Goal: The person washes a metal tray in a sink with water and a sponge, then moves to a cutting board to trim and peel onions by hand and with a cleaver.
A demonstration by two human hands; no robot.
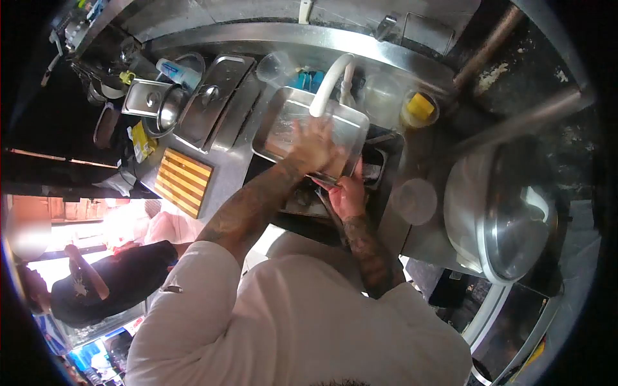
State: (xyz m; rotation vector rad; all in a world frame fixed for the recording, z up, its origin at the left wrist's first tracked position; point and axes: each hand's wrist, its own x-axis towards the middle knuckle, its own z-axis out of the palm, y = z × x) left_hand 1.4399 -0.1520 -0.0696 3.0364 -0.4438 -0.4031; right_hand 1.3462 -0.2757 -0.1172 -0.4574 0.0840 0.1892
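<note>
One hand [348, 196] holds tray [354, 122] by edge

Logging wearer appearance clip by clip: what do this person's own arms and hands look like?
The left sleeve and right sleeve are white and short, the left with a small dark mark. Tattoo-like markings show on the left forearm and right forearm. The left hand and right hand wear no gloves.

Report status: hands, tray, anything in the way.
Left hand spread inside metal tray. Right hand holding near edge. White faucet overhanging tray, close above left fingers.
</note>
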